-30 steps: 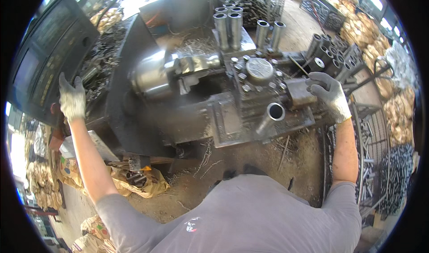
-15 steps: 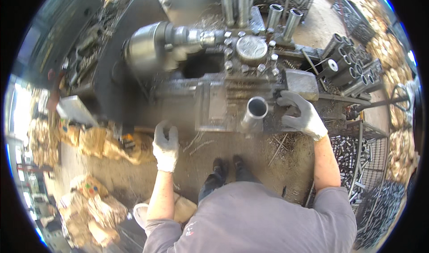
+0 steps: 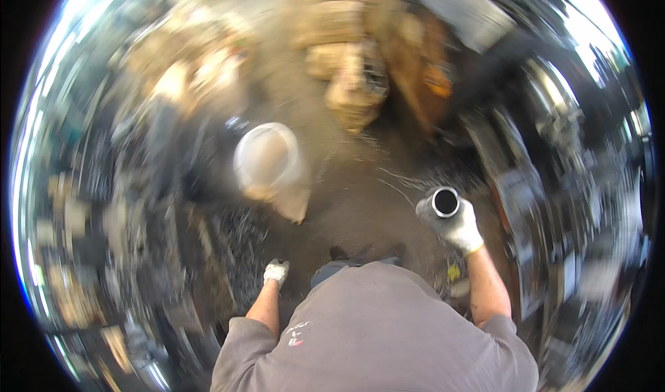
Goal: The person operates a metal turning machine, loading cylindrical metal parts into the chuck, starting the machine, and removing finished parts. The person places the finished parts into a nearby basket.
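My right hand, in a light grey work glove, grips a metal tube. The tube's round open end, with a bright rim and a dark bore, faces up. That hand is out to the right, above the floor and beside the machine. Lower on the left hangs my left hand, also gloved, close to my body and apart from the tube. Its fingers are small and partly hidden, so I cannot make out whether they are curled round anything.
A white round-rimmed container stands ahead on the left, with something tan at its base. Stacked tan sacks lie farther ahead. The blurred machine runs along the right. Dark scrap lies at the left. Motion smears most surroundings.
I have turned left, away from the machine front, which is now on my right. My right hand has taken hold of the tube. My left hand has dropped closer to my body.
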`<state>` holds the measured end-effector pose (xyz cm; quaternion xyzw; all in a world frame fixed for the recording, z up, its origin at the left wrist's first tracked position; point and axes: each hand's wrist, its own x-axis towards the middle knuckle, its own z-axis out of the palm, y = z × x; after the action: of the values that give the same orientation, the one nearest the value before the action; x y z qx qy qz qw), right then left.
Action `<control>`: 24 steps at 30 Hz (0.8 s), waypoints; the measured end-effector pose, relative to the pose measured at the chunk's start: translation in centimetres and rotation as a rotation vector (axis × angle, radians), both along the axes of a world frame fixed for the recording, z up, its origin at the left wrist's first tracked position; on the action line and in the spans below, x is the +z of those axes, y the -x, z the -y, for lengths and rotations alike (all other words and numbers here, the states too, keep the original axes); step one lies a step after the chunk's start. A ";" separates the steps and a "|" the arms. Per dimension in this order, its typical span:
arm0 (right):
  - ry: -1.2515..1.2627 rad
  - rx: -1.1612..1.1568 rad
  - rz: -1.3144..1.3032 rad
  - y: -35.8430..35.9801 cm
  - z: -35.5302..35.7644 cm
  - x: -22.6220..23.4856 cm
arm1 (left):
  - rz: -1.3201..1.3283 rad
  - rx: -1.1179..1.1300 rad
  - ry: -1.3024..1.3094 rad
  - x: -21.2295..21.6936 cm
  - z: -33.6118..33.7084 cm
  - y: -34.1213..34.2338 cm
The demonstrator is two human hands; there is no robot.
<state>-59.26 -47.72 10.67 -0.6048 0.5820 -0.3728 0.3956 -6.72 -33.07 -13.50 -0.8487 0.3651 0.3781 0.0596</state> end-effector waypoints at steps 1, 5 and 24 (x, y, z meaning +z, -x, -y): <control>-0.032 0.159 -0.065 -4.4 0.6 0.5 | -0.005 0.151 0.004 -1.2 -5.1 -3.3; -0.014 0.639 -0.211 -20.7 2.2 0.6 | 0.154 0.561 0.003 -3.1 -18.0 -9.4; 0.414 1.942 0.012 -75.4 -4.8 3.2 | 1.542 2.235 0.388 10.1 -42.6 7.8</control>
<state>16.12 -42.92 13.88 -0.8743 -0.2446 0.0157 0.4189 -14.55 9.49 -3.42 -0.6763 -0.5860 -0.3957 -0.2066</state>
